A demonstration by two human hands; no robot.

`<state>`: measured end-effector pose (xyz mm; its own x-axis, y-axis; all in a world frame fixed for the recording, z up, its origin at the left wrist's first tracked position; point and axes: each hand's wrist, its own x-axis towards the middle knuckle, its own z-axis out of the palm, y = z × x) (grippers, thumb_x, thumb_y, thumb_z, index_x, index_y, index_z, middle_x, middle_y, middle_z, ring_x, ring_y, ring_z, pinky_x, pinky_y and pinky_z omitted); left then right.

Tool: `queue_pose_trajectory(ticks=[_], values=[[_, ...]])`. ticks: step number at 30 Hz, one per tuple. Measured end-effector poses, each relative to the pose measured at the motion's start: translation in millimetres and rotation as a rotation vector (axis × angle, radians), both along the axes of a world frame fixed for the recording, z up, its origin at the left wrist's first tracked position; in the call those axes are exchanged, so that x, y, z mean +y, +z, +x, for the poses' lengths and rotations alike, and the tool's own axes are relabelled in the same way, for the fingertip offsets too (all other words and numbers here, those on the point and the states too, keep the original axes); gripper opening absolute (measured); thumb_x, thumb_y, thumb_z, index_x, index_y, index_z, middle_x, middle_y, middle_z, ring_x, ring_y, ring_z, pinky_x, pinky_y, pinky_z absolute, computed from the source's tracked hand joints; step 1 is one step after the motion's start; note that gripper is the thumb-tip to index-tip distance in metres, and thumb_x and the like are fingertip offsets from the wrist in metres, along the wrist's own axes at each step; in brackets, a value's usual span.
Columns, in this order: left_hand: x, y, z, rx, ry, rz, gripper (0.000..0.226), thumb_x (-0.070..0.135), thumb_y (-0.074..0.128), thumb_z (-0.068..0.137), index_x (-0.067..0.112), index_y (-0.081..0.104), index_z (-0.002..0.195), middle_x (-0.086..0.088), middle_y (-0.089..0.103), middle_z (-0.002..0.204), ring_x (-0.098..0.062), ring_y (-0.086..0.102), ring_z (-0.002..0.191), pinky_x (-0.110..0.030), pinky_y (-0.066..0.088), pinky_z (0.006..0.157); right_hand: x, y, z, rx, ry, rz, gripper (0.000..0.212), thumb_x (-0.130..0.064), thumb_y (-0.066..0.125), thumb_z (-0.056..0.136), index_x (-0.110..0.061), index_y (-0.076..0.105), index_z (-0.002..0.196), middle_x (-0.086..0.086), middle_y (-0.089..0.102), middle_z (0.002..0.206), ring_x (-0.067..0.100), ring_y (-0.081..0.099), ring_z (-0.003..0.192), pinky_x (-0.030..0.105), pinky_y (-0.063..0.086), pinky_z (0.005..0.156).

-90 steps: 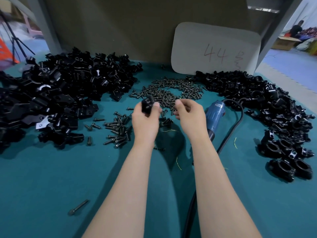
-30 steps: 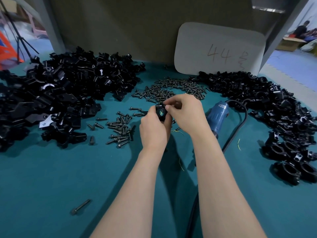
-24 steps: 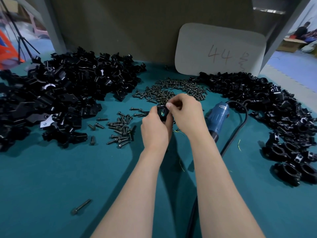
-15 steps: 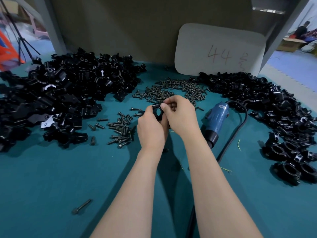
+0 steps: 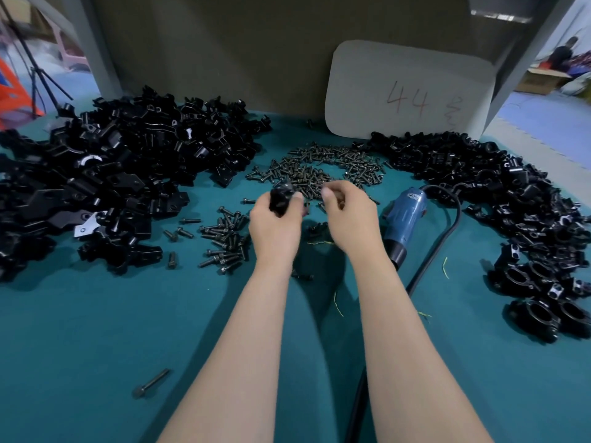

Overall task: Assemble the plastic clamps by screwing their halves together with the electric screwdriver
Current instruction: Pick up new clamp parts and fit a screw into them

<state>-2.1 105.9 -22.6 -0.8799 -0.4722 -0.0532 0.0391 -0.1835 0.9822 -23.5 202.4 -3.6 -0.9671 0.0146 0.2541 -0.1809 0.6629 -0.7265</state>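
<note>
Fingers [image 5: 296, 201] of the left hand [image 5: 275, 225] are wrapped round a small black plastic clamp [image 5: 281, 198] beside the heap of dark screws [image 5: 319, 167]. The right hand [image 5: 348, 219] is curled, contents unseen. The blue electric screwdriver [image 5: 406, 215] lies unused, and a large pile of loose black halves [image 5: 112, 187] is yet to be assembled.

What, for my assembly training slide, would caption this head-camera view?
Left hand grips a black clamp, right hand curls near the screw pile, electric screwdriver lies unheld on the teal table.
</note>
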Motion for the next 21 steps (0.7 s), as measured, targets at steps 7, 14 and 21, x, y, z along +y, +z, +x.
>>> queue_pose_trajectory(ticks=[7,14,21], values=[[-15,6,-2,0.104,-0.220,0.904,0.012,0.004,0.054,0.095,0.001,0.050,0.106,-0.023,0.067,0.096,-0.025,0.069,0.090,-0.022,0.059,0.073,6,-16,-8,-0.275,-0.032,0.421,0.038,-0.005,0.049,0.092,-0.019,0.061,0.125,0.011,0.049,0.133,0.036,0.047,0.119,0.043,0.043,0.100],[-16,3,-2,0.047,-0.347,0.884,0.018,0.016,0.056,0.096,0.000,0.059,0.104,-0.017,0.071,0.097,-0.019,0.071,0.086,-0.025,0.057,0.080,8,-18,-9,-0.191,-0.083,0.203,0.014,-0.019,0.058,0.092,-0.013,0.061,0.105,0.004,0.061,0.101,0.022,0.055,0.093,0.028,0.044,0.079],[-17,1,-5,0.051,-0.226,0.927,0.039,0.009,0.062,0.092,-0.005,0.053,0.127,-0.019,0.067,0.099,-0.019,0.067,0.080,-0.022,0.059,0.071,6,13,2,0.013,0.116,-0.206,0.022,-0.014,0.068,0.084,-0.029,0.053,0.076,-0.011,0.059,0.074,0.001,0.052,0.062,0.012,0.046,0.062]])
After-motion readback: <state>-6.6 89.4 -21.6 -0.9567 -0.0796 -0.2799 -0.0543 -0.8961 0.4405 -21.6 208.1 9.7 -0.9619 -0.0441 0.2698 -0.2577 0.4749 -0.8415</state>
